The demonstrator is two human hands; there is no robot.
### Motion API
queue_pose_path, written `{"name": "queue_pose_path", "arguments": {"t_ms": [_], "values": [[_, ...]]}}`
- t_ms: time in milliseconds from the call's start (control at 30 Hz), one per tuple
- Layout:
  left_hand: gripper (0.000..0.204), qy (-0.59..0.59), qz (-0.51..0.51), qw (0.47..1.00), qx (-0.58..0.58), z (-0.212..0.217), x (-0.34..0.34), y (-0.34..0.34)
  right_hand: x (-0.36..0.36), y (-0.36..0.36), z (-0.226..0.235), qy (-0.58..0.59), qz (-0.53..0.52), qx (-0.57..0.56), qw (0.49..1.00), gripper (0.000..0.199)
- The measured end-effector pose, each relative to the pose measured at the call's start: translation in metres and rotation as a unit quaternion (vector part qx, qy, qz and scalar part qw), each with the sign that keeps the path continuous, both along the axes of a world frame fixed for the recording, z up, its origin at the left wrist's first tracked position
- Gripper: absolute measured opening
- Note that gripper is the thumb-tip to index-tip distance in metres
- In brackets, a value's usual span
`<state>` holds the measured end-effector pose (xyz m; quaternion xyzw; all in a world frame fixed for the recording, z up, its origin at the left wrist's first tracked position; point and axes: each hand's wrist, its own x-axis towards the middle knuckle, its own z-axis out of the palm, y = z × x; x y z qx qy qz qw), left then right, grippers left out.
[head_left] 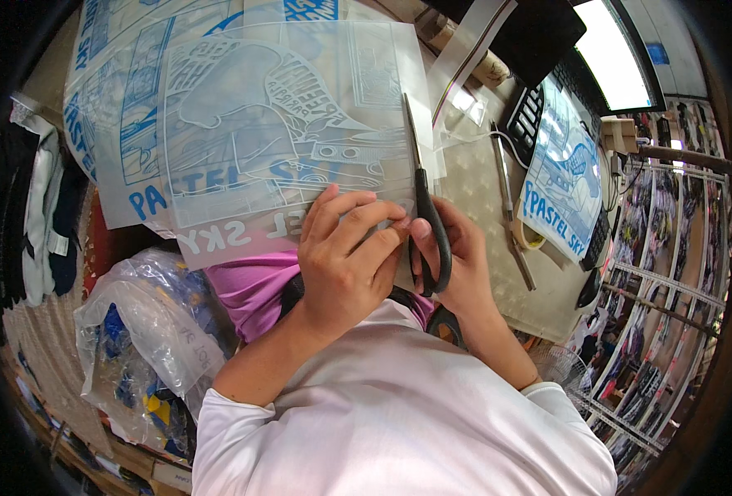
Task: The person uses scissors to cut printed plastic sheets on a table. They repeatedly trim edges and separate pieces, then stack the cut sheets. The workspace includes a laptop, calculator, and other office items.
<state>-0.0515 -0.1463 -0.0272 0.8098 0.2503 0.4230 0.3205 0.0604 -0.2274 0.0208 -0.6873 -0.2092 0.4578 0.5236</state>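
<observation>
A pair of scissors with black handles is in my right hand, thumb and fingers about the loops. Its blades point away from me along the right edge of a translucent printed film sheet. They look closed together; whether film lies between them I cannot tell. My left hand lies over the sheet's near right corner, fingers bent and pinching its edge close to the scissors. The sheet carries whitish mirrored lettering and line drawings. Beneath it, more film sheets with blue print spread to the left.
At right on the table lie a smaller blue-printed sheet, a keyboard, a metal rod and a mouse. A lit monitor stands behind. A clear plastic bag and dark folded cloth are at left.
</observation>
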Motion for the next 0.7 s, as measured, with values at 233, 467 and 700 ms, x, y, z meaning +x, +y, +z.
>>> {"name": "queue_pose_path", "arguments": {"t_ms": [233, 467, 700], "values": [[0.011, 0.000, -0.006, 1.000, -0.003, -0.001, -0.001, 0.000, 0.004, 0.013, 0.001, -0.010, -0.002, -0.003, 1.000, 0.049], [0.021, -0.009, -0.015, 1.000, -0.017, 0.002, -0.002, 0.000, 0.011, 0.027, 0.001, -0.033, -0.002, -0.002, 0.999, 0.048], [0.008, -0.005, -0.018, 1.000, -0.012, 0.001, -0.004, 0.002, 0.021, 0.044, -0.003, -0.091, -0.001, 0.005, 0.996, 0.046]]}}
